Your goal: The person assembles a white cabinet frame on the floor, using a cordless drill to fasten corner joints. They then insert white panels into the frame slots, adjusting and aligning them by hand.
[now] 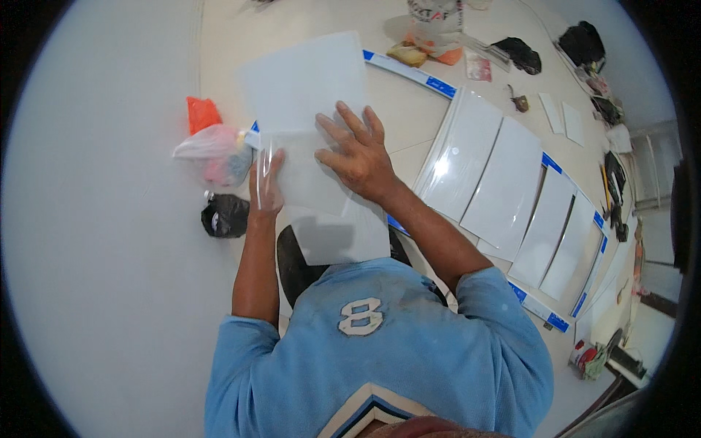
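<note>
The light blue shirt (292, 387) lies nearest the camera, smudged across the chest, and from its sleeves two bare forearms reach forward to the work. The right hand (358, 162) is spread flat, fingers apart and palm down, on a sheet of clear film (310, 186) and the white panel (307, 80) beneath it; it pinches nothing. The left hand (268, 186) is at the film's left edge with its thumb laid along it; its other fingers are mostly hidden, so I cannot tell whether they close on the edge. The panel's near end comes almost to the shirt, and its far end extends past both hands. Close by its left side sit a knotted translucent bag (230, 164), an orange bag (203, 114) and a black bag (226, 216). To the right, floor (409, 157) shows between the right hand and a row of white panels (496, 175) laid side by side, with blue-and-white strips (412, 74) along their edges. The panel in hand looks flat, smooth and plain white, with a shadow on its near part; the film over its middle is glossy, with bright streaks and a curled left edge.
</note>
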Tool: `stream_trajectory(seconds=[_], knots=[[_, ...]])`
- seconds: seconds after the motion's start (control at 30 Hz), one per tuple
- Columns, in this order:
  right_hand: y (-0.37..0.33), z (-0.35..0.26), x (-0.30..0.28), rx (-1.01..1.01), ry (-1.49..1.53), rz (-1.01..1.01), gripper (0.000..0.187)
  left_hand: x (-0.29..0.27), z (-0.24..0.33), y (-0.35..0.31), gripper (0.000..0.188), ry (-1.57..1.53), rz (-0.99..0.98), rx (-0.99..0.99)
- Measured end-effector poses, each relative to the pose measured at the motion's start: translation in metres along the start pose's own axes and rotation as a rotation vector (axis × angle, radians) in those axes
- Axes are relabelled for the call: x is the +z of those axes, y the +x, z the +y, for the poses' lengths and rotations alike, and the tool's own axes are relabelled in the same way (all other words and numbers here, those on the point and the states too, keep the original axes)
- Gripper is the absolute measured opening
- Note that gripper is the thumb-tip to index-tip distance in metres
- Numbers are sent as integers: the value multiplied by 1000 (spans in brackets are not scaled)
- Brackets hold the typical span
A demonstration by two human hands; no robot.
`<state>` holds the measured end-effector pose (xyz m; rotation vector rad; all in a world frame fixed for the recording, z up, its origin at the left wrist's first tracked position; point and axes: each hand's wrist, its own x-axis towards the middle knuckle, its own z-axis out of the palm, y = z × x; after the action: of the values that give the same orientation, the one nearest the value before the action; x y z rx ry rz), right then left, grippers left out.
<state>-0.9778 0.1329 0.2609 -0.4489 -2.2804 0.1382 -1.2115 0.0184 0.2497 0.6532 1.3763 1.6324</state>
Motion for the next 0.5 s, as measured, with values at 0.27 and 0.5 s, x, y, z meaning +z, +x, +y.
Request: stream_trajectory(seconds=[0.27, 0.5], knots=[[67, -51, 18, -8, 299, 9, 25, -29, -12, -2, 59, 16, -221, 93], [32, -42, 57, -20, 405, -10, 16, 11, 4, -7, 71, -271, -350, 60]])
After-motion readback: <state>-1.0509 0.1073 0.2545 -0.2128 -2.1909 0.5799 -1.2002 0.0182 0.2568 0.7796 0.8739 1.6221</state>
